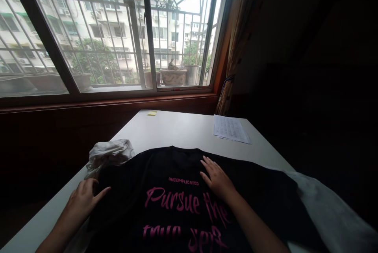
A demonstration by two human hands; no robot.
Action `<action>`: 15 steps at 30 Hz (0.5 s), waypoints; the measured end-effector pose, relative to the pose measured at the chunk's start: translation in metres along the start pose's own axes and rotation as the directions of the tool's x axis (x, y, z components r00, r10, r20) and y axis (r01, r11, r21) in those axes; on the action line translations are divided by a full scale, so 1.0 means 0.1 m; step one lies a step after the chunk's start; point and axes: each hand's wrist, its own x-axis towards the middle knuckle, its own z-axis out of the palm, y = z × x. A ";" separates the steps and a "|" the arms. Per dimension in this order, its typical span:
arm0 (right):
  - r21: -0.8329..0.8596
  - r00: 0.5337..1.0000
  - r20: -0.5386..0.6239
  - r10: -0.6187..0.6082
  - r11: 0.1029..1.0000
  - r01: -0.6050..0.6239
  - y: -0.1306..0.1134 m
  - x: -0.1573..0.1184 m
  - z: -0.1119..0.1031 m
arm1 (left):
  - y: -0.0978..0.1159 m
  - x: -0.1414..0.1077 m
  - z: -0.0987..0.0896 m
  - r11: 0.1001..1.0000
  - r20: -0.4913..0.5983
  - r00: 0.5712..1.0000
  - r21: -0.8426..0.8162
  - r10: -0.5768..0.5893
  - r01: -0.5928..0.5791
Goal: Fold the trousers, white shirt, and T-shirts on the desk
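A black T-shirt (132,190) with pink lettering lies spread out over the near half of the table, its neckline toward the window. My right hand (217,178) rests flat on the shirt below the collar, fingers stretched and a little apart. At the shirt's left sleeve edge is my left hand (84,197), thumb spread away from the fingers; the other fingertips curl down partly out of sight. Beyond the left hand, a crumpled white cloth (109,152) touches the shirt's shoulder.
The white table (174,129) stands below a barred window. Printed sheets (232,129) lie at its far right and a yellow sticky note (152,113) at its far left. Pale fabric (330,201) hangs over the right edge. A curtain (228,87) hangs beside the window.
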 end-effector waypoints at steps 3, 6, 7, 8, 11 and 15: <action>0.018 1.000 -0.016 -0.009 1.000 0.009 0.02 -0.02 0.00 | 0.05 0.03 0.06 0.997 -0.110 0.994 -0.070 0.010 -0.017; 0.030 1.000 -0.024 -0.012 0.999 0.013 0.03 -0.03 0.00 | 0.08 0.03 0.04 0.965 -0.048 0.998 -0.258 0.033 -0.045; 0.031 1.000 -0.027 -0.012 0.999 0.013 0.04 -0.03 0.00 | 0.11 0.01 0.02 0.953 -0.003 1.000 -0.301 0.011 -0.011; 0.033 0.999 -0.029 -0.012 0.999 0.013 0.04 -0.03 0.00 | 0.14 -0.01 -0.01 0.942 0.049 0.998 -0.333 -0.027 0.042; 0.048 0.999 -0.044 -0.016 0.999 0.018 0.04 -0.03 0.01 | 0.29 -0.08 -0.14 0.879 0.168 0.979 -0.443 -0.113 0.177; 0.059 0.998 -0.055 -0.023 0.998 0.027 0.04 -0.03 0.01 | 0.50 -0.06 -0.35 0.783 0.099 0.993 -0.612 -0.063 0.110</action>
